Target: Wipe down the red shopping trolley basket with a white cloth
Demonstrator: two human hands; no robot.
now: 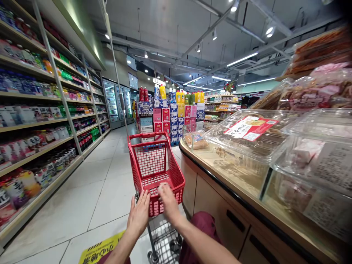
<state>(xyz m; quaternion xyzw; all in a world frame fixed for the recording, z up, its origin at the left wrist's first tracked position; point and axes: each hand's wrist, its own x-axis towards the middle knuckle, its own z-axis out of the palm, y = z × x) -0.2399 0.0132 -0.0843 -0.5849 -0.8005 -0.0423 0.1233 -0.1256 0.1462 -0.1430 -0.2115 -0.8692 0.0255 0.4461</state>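
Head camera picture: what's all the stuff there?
Plastic mesh shopping cart: one, red, centre
Bottles, packs: many, multicoloured, on beige shelves, left
Glass-door coolers: several, grey, back left
Stacked boxes: many, red, blue, white, behind cart
Plastic bottles: many, mixed, atop boxes
Curved counter: one, pale wood, right
Plastic food packs: several, clear, on counter
Floor sign: one, yellow, bottom left
Floor tiles: many, whitish, below
Ceiling lights: many, white, above
Cloth clothing: two parts, maroon, bottom
Left hand, right hand: two, bare, cart's near edge
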